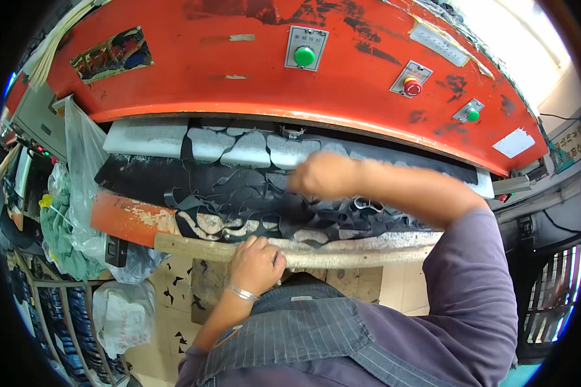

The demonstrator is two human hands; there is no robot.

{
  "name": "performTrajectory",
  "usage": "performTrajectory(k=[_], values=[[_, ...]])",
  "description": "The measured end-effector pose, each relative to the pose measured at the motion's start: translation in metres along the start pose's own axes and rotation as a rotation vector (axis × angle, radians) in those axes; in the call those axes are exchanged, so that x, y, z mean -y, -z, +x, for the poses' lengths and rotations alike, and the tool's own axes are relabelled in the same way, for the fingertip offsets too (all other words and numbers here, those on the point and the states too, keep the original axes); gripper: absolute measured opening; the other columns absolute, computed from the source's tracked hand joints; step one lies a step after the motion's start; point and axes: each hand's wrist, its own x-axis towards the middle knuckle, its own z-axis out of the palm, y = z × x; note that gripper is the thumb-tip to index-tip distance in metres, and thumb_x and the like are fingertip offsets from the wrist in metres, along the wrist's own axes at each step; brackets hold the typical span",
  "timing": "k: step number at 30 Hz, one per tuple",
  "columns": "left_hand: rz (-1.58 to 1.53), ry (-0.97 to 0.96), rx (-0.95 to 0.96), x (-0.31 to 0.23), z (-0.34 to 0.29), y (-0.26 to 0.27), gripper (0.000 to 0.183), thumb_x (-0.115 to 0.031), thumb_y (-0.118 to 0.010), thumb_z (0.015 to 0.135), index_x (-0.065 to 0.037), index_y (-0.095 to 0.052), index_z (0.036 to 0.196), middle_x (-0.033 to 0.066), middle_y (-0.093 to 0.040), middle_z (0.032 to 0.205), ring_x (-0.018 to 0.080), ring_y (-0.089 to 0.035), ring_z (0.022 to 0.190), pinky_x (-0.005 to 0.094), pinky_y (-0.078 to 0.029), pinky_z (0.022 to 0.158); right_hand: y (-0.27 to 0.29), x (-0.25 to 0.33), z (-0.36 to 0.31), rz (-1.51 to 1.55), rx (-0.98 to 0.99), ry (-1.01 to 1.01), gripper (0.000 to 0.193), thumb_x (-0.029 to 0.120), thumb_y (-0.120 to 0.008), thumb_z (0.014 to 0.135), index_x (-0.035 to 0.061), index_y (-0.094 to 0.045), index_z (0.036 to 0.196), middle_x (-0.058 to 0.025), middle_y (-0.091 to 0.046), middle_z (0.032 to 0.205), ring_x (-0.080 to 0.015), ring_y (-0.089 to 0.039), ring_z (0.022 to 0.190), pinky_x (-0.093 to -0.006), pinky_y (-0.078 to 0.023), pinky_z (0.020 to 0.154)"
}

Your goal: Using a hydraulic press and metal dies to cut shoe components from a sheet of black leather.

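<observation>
My left hand [257,264] rests at the wooden rail [342,257] along the machine's front edge, its fingers bent and pressed together. Something small and dark shows by its thumb, too unclear to name. Over the black sheet material [142,174] on the machine bed, my right hand [323,175] reaches across from the right. That hand looks curled, but motion smears its fingers, and whatever it may hold is hidden. Tangled black offcut strips [290,209] with cut-out gaps lie beneath it. Behind, a white cutting board [142,138] shows through more openings in the black material.
A red machine beam [206,64] spans the back, with a green button [304,57], a red stop button [412,86] and a smaller green button [473,115]. Plastic bags [126,316] hang at left beside a rack [64,309]. Black scraps [169,293] dot the floor.
</observation>
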Motion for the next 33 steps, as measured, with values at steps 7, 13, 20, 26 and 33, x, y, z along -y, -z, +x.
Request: performTrajectory(k=[7,13,20,26,33], values=[[-0.229,0.008,0.261,0.040,0.016,0.013,0.018,-0.021,-0.063,0.083,-0.005,-0.071,0.082,0.0100,-0.066,0.082,0.0285,-0.061,0.079,0.0385,-0.049,0.073,-0.030,-0.150,0.110,-0.392,-0.340,0.241,0.015,0.015,-0.052,0.080,0.0075,-0.065,0.081,-0.0073,-0.065,0.091,-0.0272,-0.061,0.100,-0.0361,-0.048,0.092],[-0.310,-0.082,-0.023,0.057,0.096,0.027,0.019,-0.010,-0.065,0.082,-0.001,-0.069,0.098,0.0126,-0.067,0.086,0.0280,-0.061,0.080,0.0361,-0.049,0.073,-0.023,-0.179,0.104,-0.390,-0.287,0.474,0.015,0.017,-0.056,0.076,0.0088,-0.067,0.082,-0.0055,-0.065,0.092,-0.0260,-0.060,0.102,-0.0405,-0.042,0.099],[-0.345,-0.173,-0.133,0.070,0.200,-0.019,0.055,-0.011,-0.062,0.082,-0.003,-0.048,0.134,0.0122,-0.065,0.112,0.0275,-0.061,0.090,0.0366,-0.046,0.085,-0.060,-0.167,-0.022,0.112,-0.446,-0.790,0.018,0.020,-0.057,0.086,0.0038,-0.063,0.085,-0.0167,-0.063,0.092,-0.0370,-0.060,0.093,-0.0469,-0.049,0.080],[-0.194,-0.170,-0.068,0.077,0.228,-0.085,0.074,-0.011,-0.056,0.081,0.002,-0.022,0.146,0.0120,-0.059,0.129,0.0277,-0.053,0.116,0.0420,-0.027,0.109,-0.122,-0.133,-0.038,0.318,-0.694,-1.051,0.024,0.023,-0.056,0.089,-0.0002,-0.063,0.087,-0.0224,-0.063,0.089,-0.0412,-0.059,0.090,-0.0460,-0.048,0.080],[-0.174,-0.116,0.023,0.074,0.227,-0.082,0.071,-0.011,-0.054,0.081,0.004,-0.025,0.144,0.0056,-0.057,0.132,0.0240,-0.045,0.129,0.0434,-0.023,0.113,-0.145,-0.095,-0.050,0.423,-0.879,-1.022,0.068,0.030,-0.081,0.068,0.0038,-0.056,0.126,-0.0166,-0.062,0.115,-0.0342,-0.054,0.109,-0.0406,-0.041,0.097]])
